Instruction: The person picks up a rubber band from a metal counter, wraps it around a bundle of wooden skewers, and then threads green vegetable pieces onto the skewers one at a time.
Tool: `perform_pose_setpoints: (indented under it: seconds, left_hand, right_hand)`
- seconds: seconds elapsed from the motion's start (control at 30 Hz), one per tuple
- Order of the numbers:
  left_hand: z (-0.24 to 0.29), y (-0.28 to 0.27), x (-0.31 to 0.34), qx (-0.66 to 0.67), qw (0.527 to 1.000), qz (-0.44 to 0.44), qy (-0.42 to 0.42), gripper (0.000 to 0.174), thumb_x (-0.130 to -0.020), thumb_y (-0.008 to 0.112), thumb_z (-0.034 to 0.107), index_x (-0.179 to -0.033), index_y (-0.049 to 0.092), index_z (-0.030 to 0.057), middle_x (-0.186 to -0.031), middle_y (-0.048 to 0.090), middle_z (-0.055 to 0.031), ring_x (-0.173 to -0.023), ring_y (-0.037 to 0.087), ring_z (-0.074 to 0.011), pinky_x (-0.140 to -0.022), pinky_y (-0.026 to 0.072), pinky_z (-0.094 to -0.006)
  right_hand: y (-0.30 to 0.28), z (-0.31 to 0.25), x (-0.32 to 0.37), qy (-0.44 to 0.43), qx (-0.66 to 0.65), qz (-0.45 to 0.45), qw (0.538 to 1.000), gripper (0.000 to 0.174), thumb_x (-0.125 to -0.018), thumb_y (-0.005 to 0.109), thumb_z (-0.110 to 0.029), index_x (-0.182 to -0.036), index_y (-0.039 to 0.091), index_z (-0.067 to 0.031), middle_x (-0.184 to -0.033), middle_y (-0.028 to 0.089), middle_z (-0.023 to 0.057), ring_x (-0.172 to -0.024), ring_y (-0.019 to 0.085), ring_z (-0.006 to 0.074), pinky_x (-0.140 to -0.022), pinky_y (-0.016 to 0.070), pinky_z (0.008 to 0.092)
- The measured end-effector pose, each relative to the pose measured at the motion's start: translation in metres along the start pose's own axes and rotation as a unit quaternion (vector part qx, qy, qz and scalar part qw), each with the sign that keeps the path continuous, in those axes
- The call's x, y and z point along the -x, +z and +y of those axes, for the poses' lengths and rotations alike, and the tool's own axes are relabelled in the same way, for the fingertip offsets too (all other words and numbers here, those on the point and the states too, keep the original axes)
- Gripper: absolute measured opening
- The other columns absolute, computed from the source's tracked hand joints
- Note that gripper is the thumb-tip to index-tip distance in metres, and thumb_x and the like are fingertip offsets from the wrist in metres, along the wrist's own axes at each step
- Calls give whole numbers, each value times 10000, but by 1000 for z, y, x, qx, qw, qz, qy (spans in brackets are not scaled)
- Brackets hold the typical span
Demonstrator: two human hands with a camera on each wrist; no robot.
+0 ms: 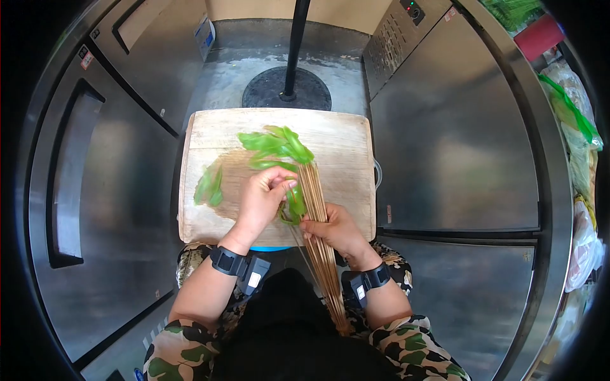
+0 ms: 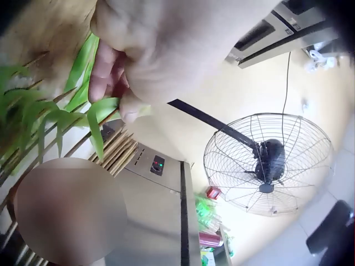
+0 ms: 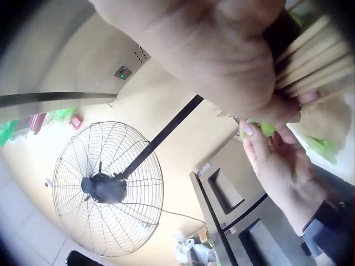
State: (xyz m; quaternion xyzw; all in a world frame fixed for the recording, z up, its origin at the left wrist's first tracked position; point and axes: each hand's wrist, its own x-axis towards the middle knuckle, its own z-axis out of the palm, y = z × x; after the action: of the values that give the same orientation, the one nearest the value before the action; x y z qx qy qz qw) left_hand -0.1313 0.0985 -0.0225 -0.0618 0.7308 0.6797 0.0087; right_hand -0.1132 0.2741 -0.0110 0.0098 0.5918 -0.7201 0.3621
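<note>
A bundle of thin wooden skewers [image 1: 312,190] slants from the board down to the lap, with green leafy pieces [image 1: 276,145] clustered at its top end. The right hand [image 1: 340,232] grips the bundle around its middle. Beside it on the left, the left hand [image 1: 260,198] pinches a green strip between thumb and fingers; the left wrist view shows the green strip [image 2: 104,111] at those fingertips. More green pieces [image 1: 210,185] lie on the left of the board. In the right wrist view the left hand [image 3: 283,166] is just beyond the right hand [image 3: 222,61].
The wooden cutting board [image 1: 346,136] has a damp brown patch. Steel cabinets [image 1: 445,140] stand on both sides. Behind the board is a black pole on a round base [image 1: 286,89]. Plastic bags [image 1: 575,140] hang at the far right. A wire fan [image 2: 269,163] shows in the wrist views.
</note>
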Motion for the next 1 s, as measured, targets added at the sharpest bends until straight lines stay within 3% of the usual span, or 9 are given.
perform_pose_setpoints:
  seconds: [0.33,0.43,0.63,0.73,0.83,1.0]
  left_hand:
    - [-2,4,12,8,998,-39,-44,63,-800,642,52,-860,653,37,-636,596,9,-559,504,-35,-515,424,-195]
    - [1,1,11,-12,996,-71,-61,92,-831,605,34,-917,638,31,-730,608,25,-625,514,-12,-564,435,-163]
    - [-10,4,3,55,993,-86,-56,81,-805,621,24,-884,632,14,-691,590,14,-589,502,-37,-518,415,-192]
    - [-11,3,5,25,992,-103,-65,101,-827,600,20,-922,631,28,-730,605,20,-631,515,-23,-573,437,-170]
    - [-15,4,4,-3,992,-96,-80,78,-796,626,23,-872,630,7,-671,582,5,-564,500,-49,-507,412,-199]
    - [-16,6,6,21,992,-98,-80,79,-786,628,17,-861,607,6,-644,567,-3,-540,497,-57,-499,409,-209]
  right_hand:
    - [-4,0,0,-5,17,1,1000,89,-790,615,-21,-876,594,-34,-680,601,20,-585,559,79,-531,436,200]
    - [-4,1,0,-6,26,10,1000,88,-793,615,-26,-878,596,-32,-687,601,19,-593,558,76,-538,438,201]
    - [-6,-4,0,-11,80,16,997,88,-798,611,-32,-884,592,-26,-696,599,14,-602,554,73,-556,441,200]
    - [-7,1,1,-1,79,17,997,92,-798,604,-38,-888,592,-25,-696,599,12,-601,554,73,-558,440,200]
    - [-9,10,-5,-4,80,24,996,95,-798,599,-48,-890,591,-26,-696,599,12,-596,551,71,-554,437,200]
    - [-6,1,-1,10,88,25,996,97,-799,607,-66,-885,580,-33,-688,593,9,-580,538,69,-546,432,201]
